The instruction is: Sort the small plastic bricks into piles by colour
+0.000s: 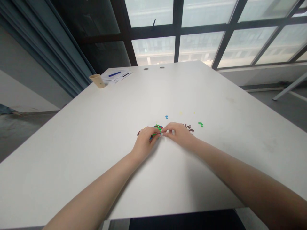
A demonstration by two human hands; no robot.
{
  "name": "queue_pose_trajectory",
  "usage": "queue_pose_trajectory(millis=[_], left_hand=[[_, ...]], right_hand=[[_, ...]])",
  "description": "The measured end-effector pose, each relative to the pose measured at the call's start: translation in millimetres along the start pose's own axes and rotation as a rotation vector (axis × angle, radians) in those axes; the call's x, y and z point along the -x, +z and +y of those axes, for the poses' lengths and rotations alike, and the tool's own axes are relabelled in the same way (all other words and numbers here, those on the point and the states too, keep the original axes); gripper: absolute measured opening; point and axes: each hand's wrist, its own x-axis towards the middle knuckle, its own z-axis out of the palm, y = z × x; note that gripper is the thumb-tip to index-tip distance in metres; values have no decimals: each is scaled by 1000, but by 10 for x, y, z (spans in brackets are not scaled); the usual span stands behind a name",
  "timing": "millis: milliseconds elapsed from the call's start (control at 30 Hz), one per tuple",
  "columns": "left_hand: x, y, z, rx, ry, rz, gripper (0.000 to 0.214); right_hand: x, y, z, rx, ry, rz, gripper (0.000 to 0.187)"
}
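Observation:
My left hand (145, 142) and my right hand (178, 134) meet at the middle of the white table (100, 134), fingertips nearly touching. Both pinch a small plastic brick piece (161, 134), too small to make out clearly. A heap of small green, red and blue bricks (157, 128) lies just beyond my fingers and partly under them. Brown bricks (189, 128) sit past my right hand, and a few more (138, 133) show beside my left hand. Small blue bricks (166, 117) and green bricks (200, 124) lie farther out.
A tan paper cup (98, 80) lies tilted near the far left corner of the table, next to papers with a blue pen (114, 74). Two round holes (153, 68) mark the far edge. Large windows and a dark curtain stand beyond.

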Motion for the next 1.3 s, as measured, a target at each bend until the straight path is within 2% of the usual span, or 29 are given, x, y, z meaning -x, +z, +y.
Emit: queue_pose_trajectory(millis=[167,300,433,533,700,933,1133,1300], left_hand=[[9,15,-9,39,-1,16,4],[0,11,-17,26,-40,-3,6],[-25,-4,-44,-38,-49,-41,9],[-33,-10,-66,-71,-45,-53,10],[-26,-11,-70,-79,-50,-50,10],[-37,-22,-42,-58,-39,-67,10],[-31,-15,-49,-65,-42,-64,8],[-23,-5,-62,-72,-49,-81,9]], right_hand=[[10,63,47,22,-66,12,11],[-23,29,53,177,-78,-4,13],[-191,-91,101,493,141,14,16],[-360,-145,166,596,261,21,17],[-548,-95,238,606,329,18,15],[-575,-61,252,599,349,4,17],[-455,-130,229,573,278,13,20],[-211,-142,191,504,207,-57,17]])
